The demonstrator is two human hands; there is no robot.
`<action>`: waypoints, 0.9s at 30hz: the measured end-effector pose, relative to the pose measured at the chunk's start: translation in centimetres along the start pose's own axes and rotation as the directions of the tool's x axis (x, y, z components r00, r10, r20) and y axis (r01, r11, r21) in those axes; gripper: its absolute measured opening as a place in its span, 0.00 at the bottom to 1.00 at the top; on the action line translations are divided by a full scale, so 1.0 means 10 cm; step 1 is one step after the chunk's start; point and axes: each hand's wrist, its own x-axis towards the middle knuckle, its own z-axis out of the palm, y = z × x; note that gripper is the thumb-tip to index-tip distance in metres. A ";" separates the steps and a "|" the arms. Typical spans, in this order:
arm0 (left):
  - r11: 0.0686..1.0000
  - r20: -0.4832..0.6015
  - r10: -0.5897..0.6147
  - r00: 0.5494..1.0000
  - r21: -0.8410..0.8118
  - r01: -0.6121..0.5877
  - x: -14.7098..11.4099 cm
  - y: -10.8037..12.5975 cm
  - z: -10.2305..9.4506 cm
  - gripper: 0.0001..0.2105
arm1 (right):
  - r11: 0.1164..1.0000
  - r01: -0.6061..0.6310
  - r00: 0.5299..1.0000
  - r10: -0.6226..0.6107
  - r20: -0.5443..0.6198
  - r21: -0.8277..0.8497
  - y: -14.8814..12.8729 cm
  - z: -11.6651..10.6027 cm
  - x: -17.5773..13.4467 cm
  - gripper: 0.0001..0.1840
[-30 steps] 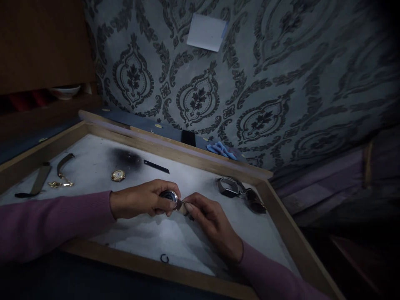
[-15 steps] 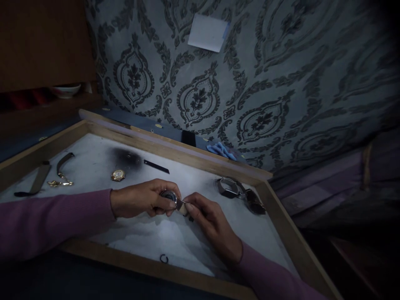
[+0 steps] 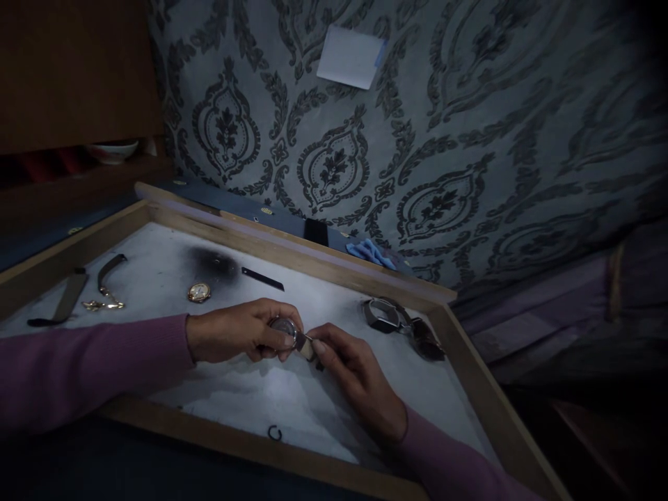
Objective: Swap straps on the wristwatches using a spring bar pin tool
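Observation:
My left hand [image 3: 250, 330] grips a round silver-rimmed watch [image 3: 284, 330] by its case, with the thumb over the near edge. Fingers of my right hand [image 3: 351, 367] are pinched on the light-coloured watch strap [image 3: 307, 348], close to the case. A thin pale edge shows at my right fingertips; whether it is a tool or part of the strap I cannot tell. Both hands are just above the white bottom of a shallow wooden tray [image 3: 501, 390]. Beyond my left hand lies a gold-rimmed watch face [image 3: 199, 291] without a strap.
To the left lie a loose strap [image 3: 67, 298] and another strap with a gold clasp [image 3: 110, 304]. A dark flat blade [image 3: 262, 279] lies behind my hands. At the right are a square-cased watch [image 3: 383, 316] and a dark watch [image 3: 426, 339]. A small black ring [image 3: 274, 433] lies in front.
The whole view has shifted very slightly. My hands keep nearly the same hold on the watch and strap, and the things in the tray stay put.

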 end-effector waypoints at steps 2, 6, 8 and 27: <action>1.000 0.004 0.012 1.000 -0.009 -0.012 0.00 0.00 0.00 0.12 | 1.000 -0.001 1.000 0.001 -0.004 0.003 0.01 0.00 0.00 0.15; 0.999 0.012 0.024 1.000 -0.021 -0.023 0.01 -0.01 0.00 0.12 | 1.000 -0.005 1.000 0.005 0.007 -0.013 0.02 0.00 0.00 0.16; 1.000 0.004 0.014 1.000 0.002 -0.014 0.01 -0.01 -0.01 0.12 | 1.000 0.000 1.000 0.000 0.007 -0.021 0.02 0.00 0.00 0.16; 0.999 -0.002 0.040 0.999 0.019 -0.040 0.03 -0.04 0.00 0.12 | 0.998 0.006 1.000 -0.004 0.025 -0.058 0.04 0.01 0.01 0.15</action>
